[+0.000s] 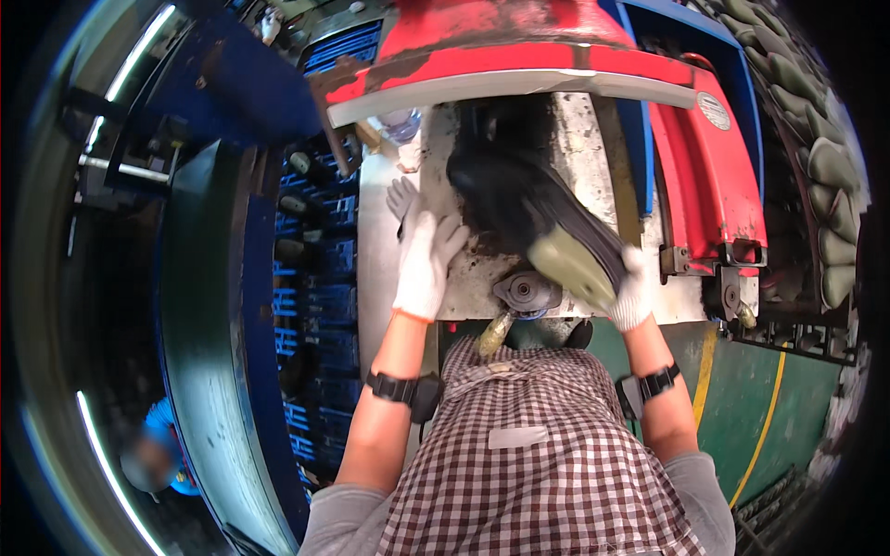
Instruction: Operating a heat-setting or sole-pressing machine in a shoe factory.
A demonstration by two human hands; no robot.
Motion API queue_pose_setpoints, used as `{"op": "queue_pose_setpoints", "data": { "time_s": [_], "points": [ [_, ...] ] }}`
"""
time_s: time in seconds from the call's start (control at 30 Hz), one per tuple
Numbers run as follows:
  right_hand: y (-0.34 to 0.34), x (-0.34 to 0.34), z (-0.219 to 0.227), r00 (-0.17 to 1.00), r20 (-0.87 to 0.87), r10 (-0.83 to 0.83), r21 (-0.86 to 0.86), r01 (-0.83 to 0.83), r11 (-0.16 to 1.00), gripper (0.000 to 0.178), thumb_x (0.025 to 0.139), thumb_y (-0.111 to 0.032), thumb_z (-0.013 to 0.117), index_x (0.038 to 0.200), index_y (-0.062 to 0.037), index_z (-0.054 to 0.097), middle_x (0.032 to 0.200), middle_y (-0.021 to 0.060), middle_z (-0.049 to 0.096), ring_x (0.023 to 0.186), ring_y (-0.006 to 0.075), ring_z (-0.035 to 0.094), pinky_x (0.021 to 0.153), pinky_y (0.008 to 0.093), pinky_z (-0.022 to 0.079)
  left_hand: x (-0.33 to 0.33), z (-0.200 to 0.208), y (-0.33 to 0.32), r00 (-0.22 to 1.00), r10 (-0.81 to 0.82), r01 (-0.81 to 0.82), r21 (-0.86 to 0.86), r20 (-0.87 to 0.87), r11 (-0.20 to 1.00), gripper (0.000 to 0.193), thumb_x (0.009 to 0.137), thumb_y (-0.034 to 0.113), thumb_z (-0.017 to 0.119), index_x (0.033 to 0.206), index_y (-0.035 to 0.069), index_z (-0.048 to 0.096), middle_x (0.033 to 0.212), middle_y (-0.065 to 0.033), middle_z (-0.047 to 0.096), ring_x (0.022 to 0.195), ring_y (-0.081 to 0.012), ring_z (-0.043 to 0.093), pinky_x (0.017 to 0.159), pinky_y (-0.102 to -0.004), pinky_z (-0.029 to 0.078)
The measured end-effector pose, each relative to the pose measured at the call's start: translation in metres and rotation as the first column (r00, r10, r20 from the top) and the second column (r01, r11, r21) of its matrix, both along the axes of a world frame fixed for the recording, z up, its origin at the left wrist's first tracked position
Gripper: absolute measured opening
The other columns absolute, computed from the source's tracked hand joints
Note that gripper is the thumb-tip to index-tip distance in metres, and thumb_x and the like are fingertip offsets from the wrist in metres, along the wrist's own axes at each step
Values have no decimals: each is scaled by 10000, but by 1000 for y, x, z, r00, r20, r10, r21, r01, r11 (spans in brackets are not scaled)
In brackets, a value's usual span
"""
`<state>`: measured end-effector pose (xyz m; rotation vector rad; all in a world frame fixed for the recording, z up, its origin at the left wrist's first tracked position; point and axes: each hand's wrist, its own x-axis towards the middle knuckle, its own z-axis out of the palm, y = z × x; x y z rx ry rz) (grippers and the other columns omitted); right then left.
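Note:
My right hand [632, 289], in a white knit glove, is closed on the near end of a black shoe upper [519, 199]. An olive-green shoe last [573, 264] shows at that near end. The shoe slants from there to the far left over the worn metal table, and its far part is dark and smeared by motion. My left hand [426, 259], also white-gloved, has its fingers apart and holds nothing. It is left of the shoe, next to a grey glove [400, 197] on the table.
A red machine [519, 56] with a pale metal edge spans the far side. A round metal knob fitting [527, 292] sits at the table's near edge. Left are blue racks [329, 315] and a long conveyor belt [199, 324]; right, racks of green lasts [834, 185]. A person [158, 454] is at lower left.

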<state>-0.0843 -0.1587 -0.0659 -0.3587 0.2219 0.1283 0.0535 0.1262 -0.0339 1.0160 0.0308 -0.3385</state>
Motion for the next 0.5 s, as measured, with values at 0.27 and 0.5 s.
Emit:
{"op": "queue_pose_setpoints", "data": {
  "time_s": [0.27,0.5],
  "points": [
    [24,-69,-34,991,-130,40,55,-33,998,954,782,-412,752,1562,31,427,1535,232,538,1347,366,585,1170,490,466,-41,51,-12,966,-177,107,328,190,939,835,791,360,899,1421,-53,538,1282,-121,654,1190,-202,629,1078,-359,482],
    [34,-67,-42,980,-188,62,154,-32,988,939,764,-324,789,1558,28,431,1538,218,539,1367,355,569,1194,475,447,-71,74,2,934,-103,-80,483,341,872,682,828,244,850,1384,-40,576,1236,-111,686,1124,-196,665,1033,-347,516]
  ]
}}
